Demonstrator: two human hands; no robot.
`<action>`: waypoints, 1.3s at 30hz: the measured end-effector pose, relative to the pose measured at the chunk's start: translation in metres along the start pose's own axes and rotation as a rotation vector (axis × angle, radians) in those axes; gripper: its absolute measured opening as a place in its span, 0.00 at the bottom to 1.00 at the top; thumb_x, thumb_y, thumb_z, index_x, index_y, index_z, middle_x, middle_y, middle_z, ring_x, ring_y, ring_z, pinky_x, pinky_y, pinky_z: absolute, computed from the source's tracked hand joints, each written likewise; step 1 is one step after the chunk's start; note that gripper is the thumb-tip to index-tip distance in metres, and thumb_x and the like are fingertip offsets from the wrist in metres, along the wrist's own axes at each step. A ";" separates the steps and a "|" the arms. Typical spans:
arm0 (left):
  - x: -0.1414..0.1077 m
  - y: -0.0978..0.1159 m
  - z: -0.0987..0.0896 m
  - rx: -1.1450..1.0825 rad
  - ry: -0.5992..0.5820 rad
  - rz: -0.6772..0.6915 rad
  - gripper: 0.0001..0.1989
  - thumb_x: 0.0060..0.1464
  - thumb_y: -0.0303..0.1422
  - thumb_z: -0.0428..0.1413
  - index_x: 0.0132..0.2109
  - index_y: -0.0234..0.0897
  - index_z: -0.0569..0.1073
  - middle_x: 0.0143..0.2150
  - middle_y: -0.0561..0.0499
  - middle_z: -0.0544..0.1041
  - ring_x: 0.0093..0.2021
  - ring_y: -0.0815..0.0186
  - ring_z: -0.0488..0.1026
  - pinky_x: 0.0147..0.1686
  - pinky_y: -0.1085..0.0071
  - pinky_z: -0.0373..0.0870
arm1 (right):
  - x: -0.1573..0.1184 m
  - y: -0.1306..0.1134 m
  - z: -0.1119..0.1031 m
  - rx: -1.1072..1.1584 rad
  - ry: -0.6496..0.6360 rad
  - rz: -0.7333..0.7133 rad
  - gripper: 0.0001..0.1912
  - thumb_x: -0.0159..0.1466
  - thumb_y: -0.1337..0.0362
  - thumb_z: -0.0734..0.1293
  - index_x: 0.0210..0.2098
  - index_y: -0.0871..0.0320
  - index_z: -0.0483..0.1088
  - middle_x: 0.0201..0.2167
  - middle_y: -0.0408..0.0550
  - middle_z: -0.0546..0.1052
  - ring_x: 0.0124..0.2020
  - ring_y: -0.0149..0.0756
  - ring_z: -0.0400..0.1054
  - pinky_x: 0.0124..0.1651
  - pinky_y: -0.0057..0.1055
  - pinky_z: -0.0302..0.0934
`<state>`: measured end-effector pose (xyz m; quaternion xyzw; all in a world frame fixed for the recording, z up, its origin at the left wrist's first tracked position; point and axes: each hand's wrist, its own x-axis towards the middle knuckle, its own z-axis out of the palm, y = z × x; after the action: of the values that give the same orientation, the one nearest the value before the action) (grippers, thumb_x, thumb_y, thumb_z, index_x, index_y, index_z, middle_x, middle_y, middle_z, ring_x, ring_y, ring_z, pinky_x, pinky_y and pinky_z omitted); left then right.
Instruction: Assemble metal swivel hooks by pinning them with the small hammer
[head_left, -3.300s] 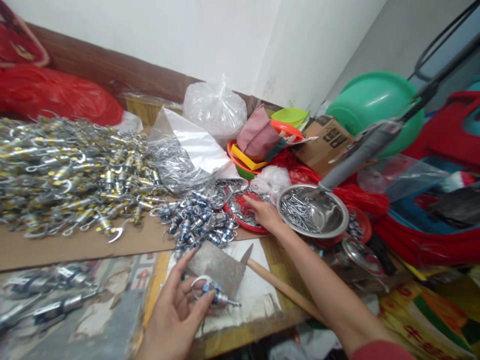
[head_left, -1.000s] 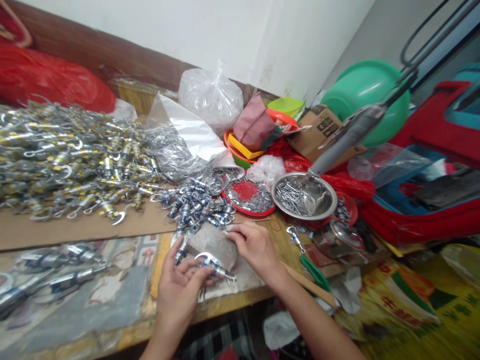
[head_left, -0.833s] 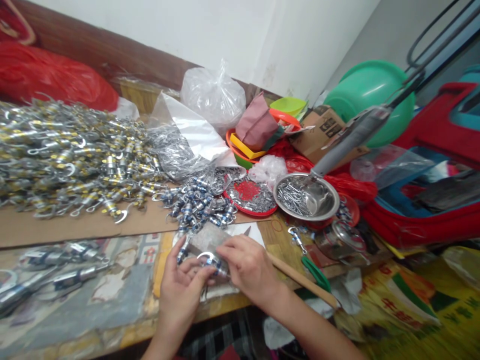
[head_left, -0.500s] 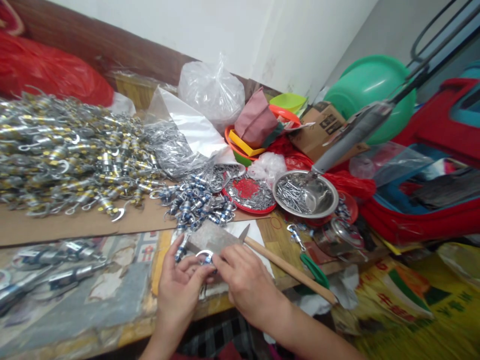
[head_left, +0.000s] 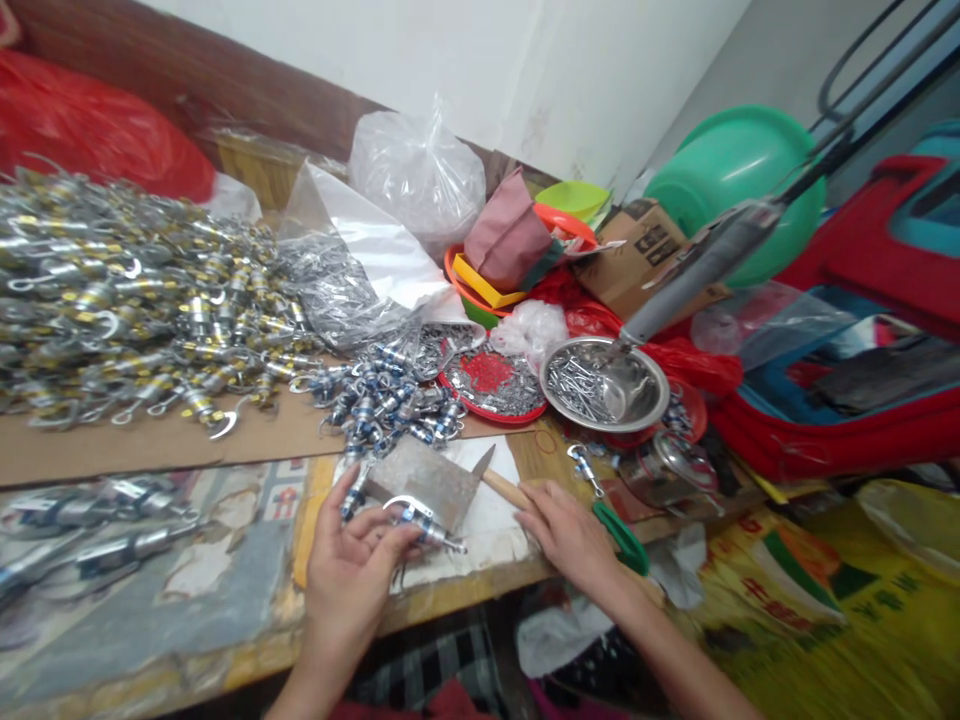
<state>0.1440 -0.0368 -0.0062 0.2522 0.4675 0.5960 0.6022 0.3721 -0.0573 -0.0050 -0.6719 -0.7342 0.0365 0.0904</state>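
Note:
My left hand (head_left: 356,555) pinches a small silver metal hook fitting with a blue band (head_left: 421,518), its curved hook pointing left, over a flat grey metal block (head_left: 431,470). My right hand (head_left: 566,520) is closed round the wooden handle of a hammer (head_left: 504,488), whose pointed metal head lies beside the block on white paper (head_left: 502,530). Behind the block sits a heap of blue-banded hook fittings (head_left: 375,400). One more such fitting (head_left: 585,468) lies farther right, close to a green-handled tool (head_left: 621,535).
A large pile of yellow-banded hook fittings (head_left: 142,300) covers the left back. A steel bowl of metal pins (head_left: 660,395) and a red tray of small metal parts (head_left: 491,410) stand behind. A grey lever arm (head_left: 697,265) slants over the bowl. Larger fittings (head_left: 112,545) lie left.
My right hand has left the fitting and moved right to take hold of the hammer handle. My left hand still holds the fitting, which now shows along its length.

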 end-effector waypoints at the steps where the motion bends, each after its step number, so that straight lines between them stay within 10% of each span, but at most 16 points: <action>1: 0.000 0.000 0.000 0.002 0.002 0.000 0.45 0.32 0.28 0.64 0.59 0.37 0.53 0.24 0.56 0.74 0.22 0.68 0.73 0.21 0.72 0.75 | -0.001 0.001 -0.002 0.010 -0.019 0.007 0.12 0.62 0.63 0.59 0.43 0.59 0.67 0.33 0.49 0.70 0.36 0.39 0.66 0.37 0.34 0.62; 9: -0.001 0.000 0.000 0.016 0.017 0.021 0.45 0.32 0.27 0.64 0.59 0.38 0.53 0.24 0.56 0.75 0.22 0.67 0.74 0.21 0.72 0.75 | -0.009 -0.048 -0.052 0.323 0.241 -0.217 0.19 0.62 0.70 0.58 0.52 0.53 0.58 0.41 0.46 0.72 0.40 0.33 0.68 0.40 0.27 0.61; 13: 0.000 0.001 0.001 0.023 0.021 0.031 0.45 0.32 0.26 0.64 0.59 0.38 0.53 0.23 0.56 0.75 0.22 0.68 0.74 0.21 0.72 0.75 | -0.011 -0.063 -0.054 0.227 0.149 -0.365 0.26 0.61 0.75 0.55 0.58 0.51 0.55 0.36 0.47 0.73 0.34 0.34 0.68 0.35 0.28 0.62; 22: -0.003 0.003 0.002 0.020 0.031 0.021 0.46 0.31 0.28 0.65 0.59 0.40 0.54 0.22 0.58 0.74 0.21 0.67 0.74 0.21 0.72 0.75 | -0.019 -0.060 -0.035 0.282 0.069 -0.234 0.24 0.62 0.73 0.54 0.56 0.52 0.59 0.35 0.47 0.74 0.34 0.33 0.69 0.35 0.29 0.64; 26: -0.001 0.004 -0.003 0.210 0.020 0.023 0.23 0.32 0.33 0.64 0.41 0.38 0.73 0.24 0.54 0.77 0.23 0.65 0.74 0.25 0.69 0.75 | -0.012 -0.030 -0.018 0.434 0.124 -0.007 0.21 0.61 0.66 0.58 0.54 0.55 0.61 0.46 0.50 0.72 0.45 0.37 0.68 0.45 0.33 0.63; 31: 0.007 0.008 -0.016 0.639 -0.044 0.292 0.07 0.36 0.39 0.61 0.24 0.42 0.78 0.30 0.49 0.78 0.35 0.58 0.74 0.39 0.62 0.71 | 0.016 -0.007 -0.010 0.331 -0.044 0.060 0.16 0.60 0.63 0.61 0.47 0.58 0.69 0.37 0.51 0.76 0.38 0.39 0.70 0.41 0.35 0.64; 39: 0.011 0.014 -0.017 0.779 -0.138 0.532 0.06 0.39 0.40 0.59 0.22 0.45 0.78 0.29 0.49 0.74 0.32 0.61 0.73 0.33 0.68 0.69 | 0.126 -0.009 -0.013 0.203 0.087 -0.121 0.13 0.57 0.73 0.62 0.38 0.55 0.74 0.38 0.48 0.76 0.40 0.35 0.68 0.43 0.30 0.58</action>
<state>0.1204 -0.0282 -0.0044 0.6091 0.5345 0.4916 0.3190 0.3558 0.0659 0.0193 -0.6147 -0.7613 0.0757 0.1919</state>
